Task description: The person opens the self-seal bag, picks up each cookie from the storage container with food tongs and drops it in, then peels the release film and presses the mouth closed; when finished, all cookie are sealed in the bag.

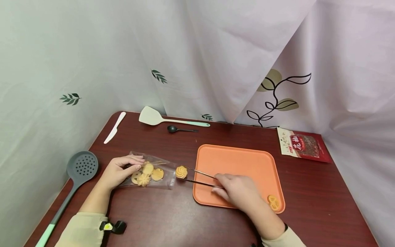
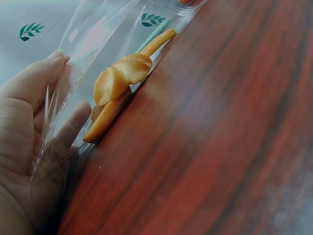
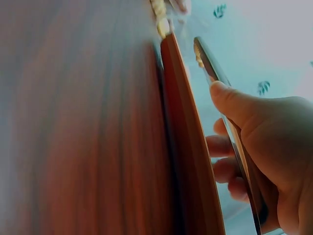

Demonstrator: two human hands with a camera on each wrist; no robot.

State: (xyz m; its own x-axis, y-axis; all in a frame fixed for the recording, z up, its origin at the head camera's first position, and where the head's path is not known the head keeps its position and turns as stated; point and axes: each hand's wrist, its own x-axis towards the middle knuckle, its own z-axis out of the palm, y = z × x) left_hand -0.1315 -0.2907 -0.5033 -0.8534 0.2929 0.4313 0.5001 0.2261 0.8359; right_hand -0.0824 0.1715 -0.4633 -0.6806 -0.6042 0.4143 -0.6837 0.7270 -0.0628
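A clear plastic bag with several yellow cookies lies on the dark red table. My left hand holds the bag's left end, thumb and fingers pinching the film. My right hand grips metal tongs over the orange tray. The tong tips pinch a swirl cookie just outside the bag's mouth. One flower-shaped cookie lies in the tray's near right corner. In the right wrist view the tongs run past the tray's edge.
A grey slotted spoon lies at the left table edge. At the back are a white knife, a white spatula and a small black spoon. A red snack packet lies at the right.
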